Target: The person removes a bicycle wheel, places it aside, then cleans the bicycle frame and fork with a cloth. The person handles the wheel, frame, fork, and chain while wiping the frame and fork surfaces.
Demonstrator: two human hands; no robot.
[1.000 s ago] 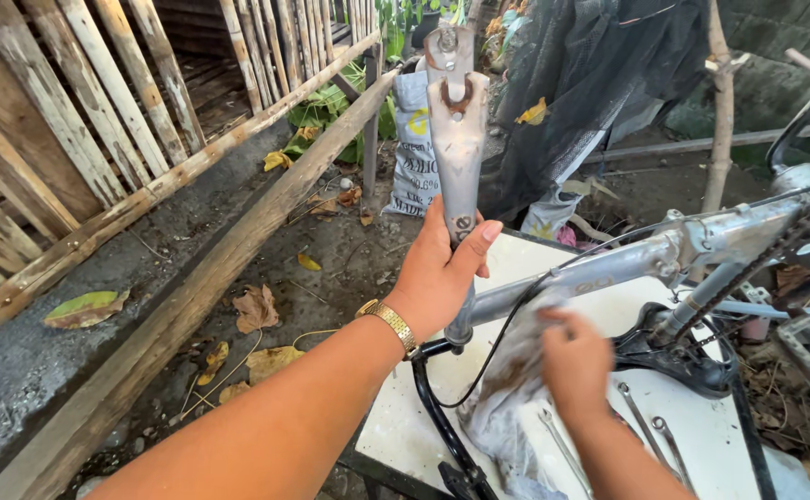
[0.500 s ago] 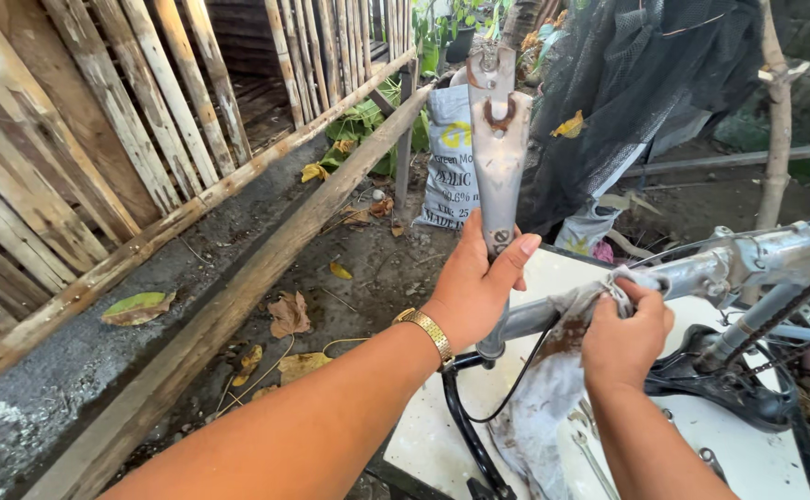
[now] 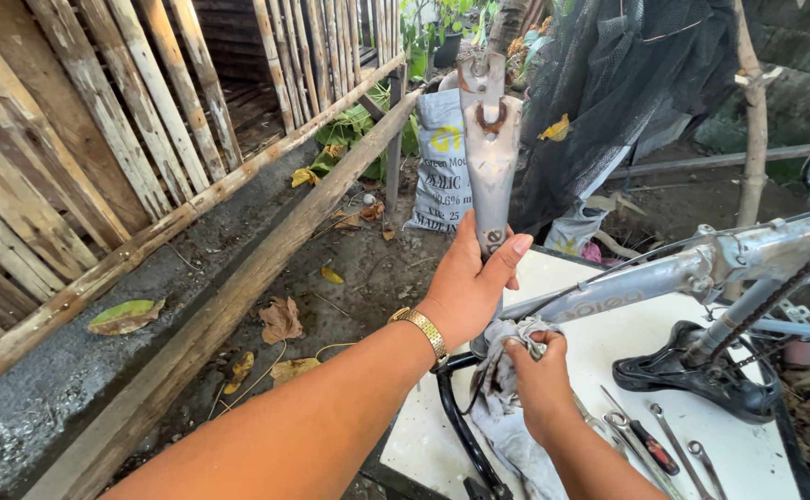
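Note:
An upside-down grey bicycle frame (image 3: 664, 278) rests on a white board (image 3: 599, 370). Its grey front fork (image 3: 490, 139) points straight up. My left hand (image 3: 470, 282), with a gold watch at the wrist, grips the fork near its base. My right hand (image 3: 539, 375) clutches a dirty grey rag (image 3: 507, 407) and presses it against the frame just under the fork. The black saddle (image 3: 701, 375) lies on the board to the right. The black handlebar (image 3: 461, 426) hangs below my hands.
Several wrenches and a screwdriver (image 3: 650, 440) lie on the board near my right arm. A bamboo fence (image 3: 146, 139) and wooden beam (image 3: 266, 268) run along the left. A white sack (image 3: 442, 157) and black netting (image 3: 627, 83) stand behind. Dry leaves litter the dirt.
My right hand has moved left and down with the rag, from the frame tube to the joint under the fork. My left hand keeps its grip on the fork.

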